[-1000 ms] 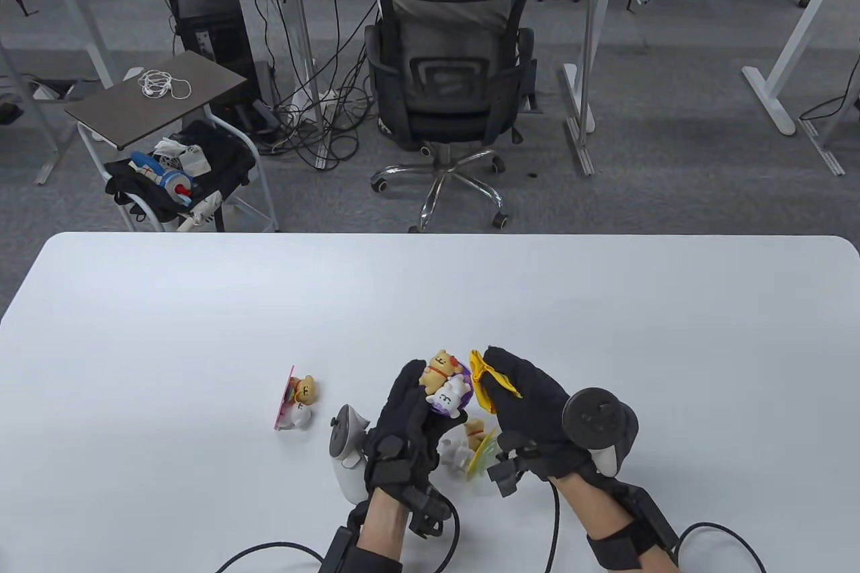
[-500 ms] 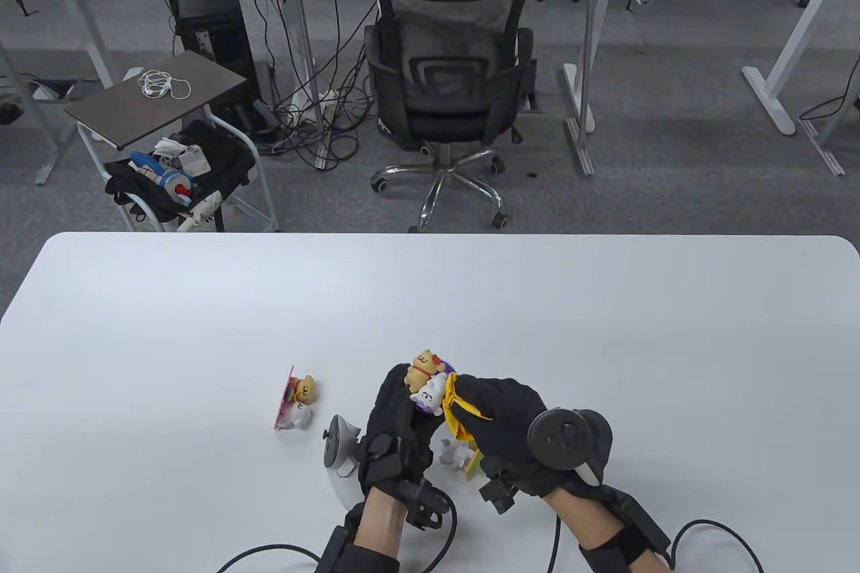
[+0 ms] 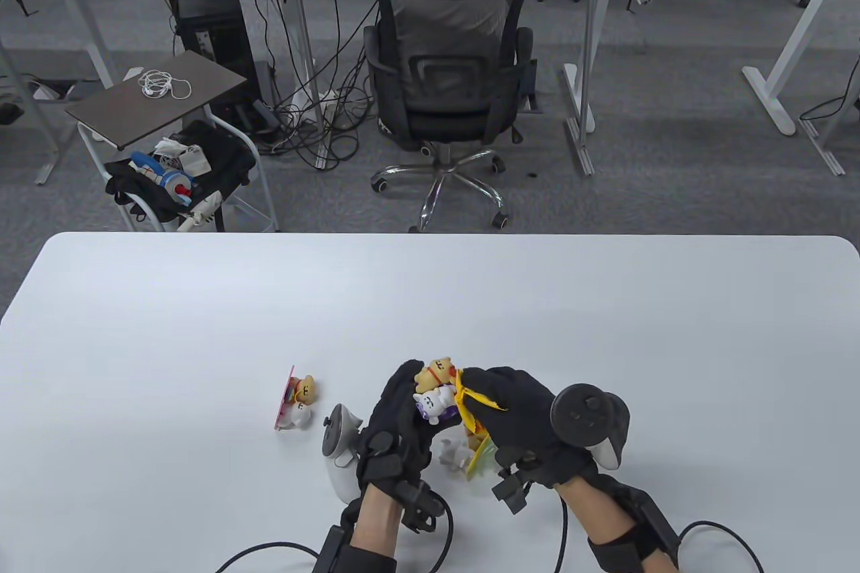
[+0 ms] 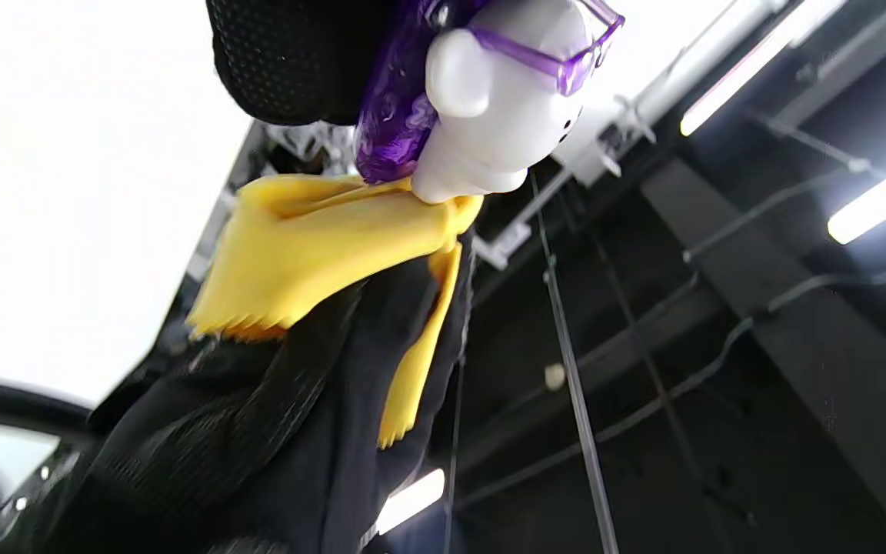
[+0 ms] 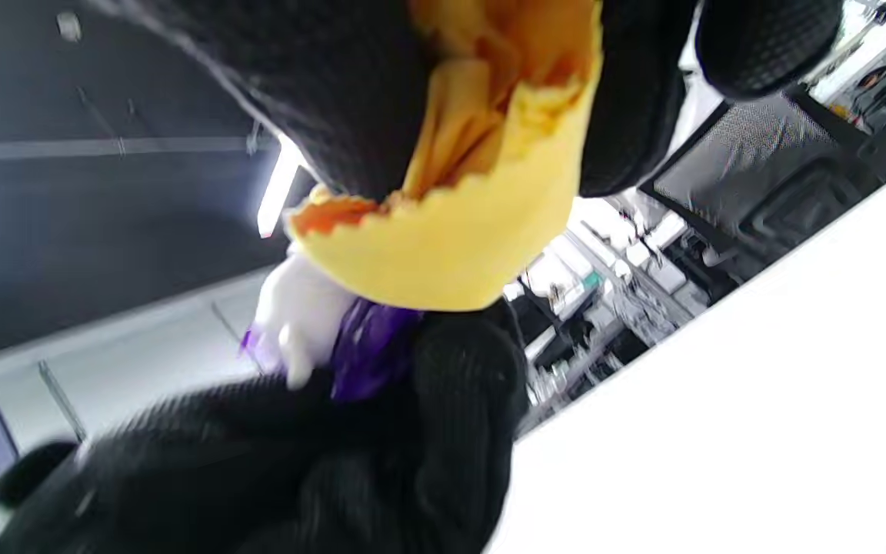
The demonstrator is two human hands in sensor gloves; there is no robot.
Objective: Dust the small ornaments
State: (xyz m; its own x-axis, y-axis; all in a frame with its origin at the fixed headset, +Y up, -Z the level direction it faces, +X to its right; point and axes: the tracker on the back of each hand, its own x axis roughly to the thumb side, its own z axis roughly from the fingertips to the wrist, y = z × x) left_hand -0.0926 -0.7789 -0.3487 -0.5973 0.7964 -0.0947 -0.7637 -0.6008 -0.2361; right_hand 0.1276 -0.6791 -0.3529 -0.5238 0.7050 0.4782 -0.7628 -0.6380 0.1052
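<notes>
Left hand [image 3: 396, 415] gripping figurine [image 3: 435, 388]; right hand [image 3: 517, 422], pinching yellow cloth [image 3: 470, 406], shifted back right, cloth pressed against figurine — dusting underway.

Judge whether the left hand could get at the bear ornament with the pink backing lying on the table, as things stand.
Probably not yet: the left hand already holds the purple-based ornament against the yellow cloth. The pink-backed ornament lies uncovered to its left, so the path looks free once it lets go.
</notes>
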